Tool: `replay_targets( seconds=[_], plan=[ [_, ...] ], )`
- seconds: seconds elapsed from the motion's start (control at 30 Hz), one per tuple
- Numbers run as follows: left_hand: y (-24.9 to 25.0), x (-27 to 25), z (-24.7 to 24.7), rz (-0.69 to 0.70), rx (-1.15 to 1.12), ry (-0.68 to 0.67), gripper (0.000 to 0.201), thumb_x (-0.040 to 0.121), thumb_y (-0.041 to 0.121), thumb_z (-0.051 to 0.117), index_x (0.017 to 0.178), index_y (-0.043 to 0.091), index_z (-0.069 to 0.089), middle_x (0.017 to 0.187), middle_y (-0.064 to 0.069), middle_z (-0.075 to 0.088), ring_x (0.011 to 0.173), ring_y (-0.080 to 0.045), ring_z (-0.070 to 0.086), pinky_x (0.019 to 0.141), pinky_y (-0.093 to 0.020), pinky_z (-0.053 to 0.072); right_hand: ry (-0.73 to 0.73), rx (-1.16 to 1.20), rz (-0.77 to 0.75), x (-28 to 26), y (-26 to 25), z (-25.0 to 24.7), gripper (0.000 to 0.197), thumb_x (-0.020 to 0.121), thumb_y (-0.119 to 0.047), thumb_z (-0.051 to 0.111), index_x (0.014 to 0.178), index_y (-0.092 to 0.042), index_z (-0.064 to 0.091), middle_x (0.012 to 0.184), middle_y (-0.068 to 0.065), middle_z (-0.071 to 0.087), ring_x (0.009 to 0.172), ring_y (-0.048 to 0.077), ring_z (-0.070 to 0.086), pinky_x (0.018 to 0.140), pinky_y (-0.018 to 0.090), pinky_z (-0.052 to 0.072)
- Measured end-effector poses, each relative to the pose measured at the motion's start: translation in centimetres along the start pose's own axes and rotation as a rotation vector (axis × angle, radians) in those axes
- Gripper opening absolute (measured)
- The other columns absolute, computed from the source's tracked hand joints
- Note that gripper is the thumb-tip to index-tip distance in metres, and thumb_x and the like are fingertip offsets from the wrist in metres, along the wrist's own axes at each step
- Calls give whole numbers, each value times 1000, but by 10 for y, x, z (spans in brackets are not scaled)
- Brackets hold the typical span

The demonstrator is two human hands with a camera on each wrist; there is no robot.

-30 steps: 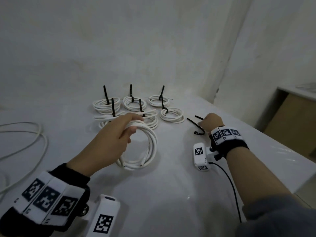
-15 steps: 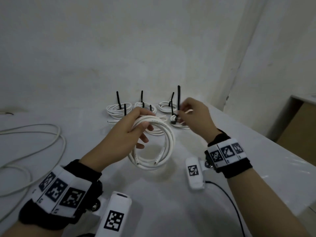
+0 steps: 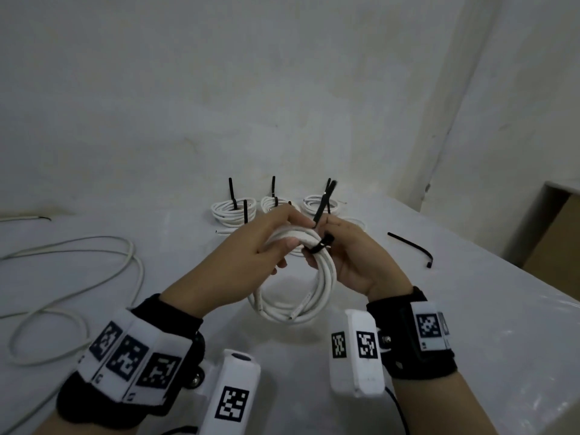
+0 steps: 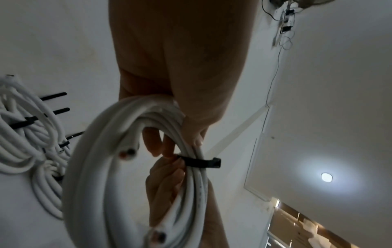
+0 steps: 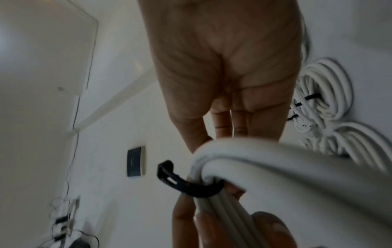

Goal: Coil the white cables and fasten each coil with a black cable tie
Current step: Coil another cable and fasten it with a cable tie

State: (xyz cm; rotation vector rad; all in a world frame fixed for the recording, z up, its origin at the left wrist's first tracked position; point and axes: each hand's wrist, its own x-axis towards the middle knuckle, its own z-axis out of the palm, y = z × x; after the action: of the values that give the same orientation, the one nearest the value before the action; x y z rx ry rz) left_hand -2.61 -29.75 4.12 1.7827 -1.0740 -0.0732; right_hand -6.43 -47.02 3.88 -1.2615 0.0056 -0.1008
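the white cable coil is held up above the counter, between both hands, with its lower loops hanging down and two cut ends visible at the bottom. a black cable tie is wrapped around the bundled strands at the top right of the coil; its head sticks out to the side and its tail rises up past the fingers. the left hand is closed in a grip around the top of the coil, thumb over the strands. the right hand is curled around the coil just beside the tie, its fingers pressed against the strands and the tie; in the left wrist view its fingertips are seen touching the band from inside the loop. behind the hands, finished coils are grouped on the counter, each with a black tie tail standing up. a spare black tie lies on the counter to the right, well apart. a loose white cable is spread on the counter at the left.
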Motion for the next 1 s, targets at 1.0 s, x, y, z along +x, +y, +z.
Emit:
replay_targets(
  seconds=[1.0],
  plan=[
    [3,-1,-2,-17,-268,48,33,75,32,69,91,4,63,68,0,63,47,-12,53,49,-28,54,199,-550,-874,-3,14,-3,21,76,10,65,76,-10,69,79,12,63,75,30,64,66,45,55]
  ],
)
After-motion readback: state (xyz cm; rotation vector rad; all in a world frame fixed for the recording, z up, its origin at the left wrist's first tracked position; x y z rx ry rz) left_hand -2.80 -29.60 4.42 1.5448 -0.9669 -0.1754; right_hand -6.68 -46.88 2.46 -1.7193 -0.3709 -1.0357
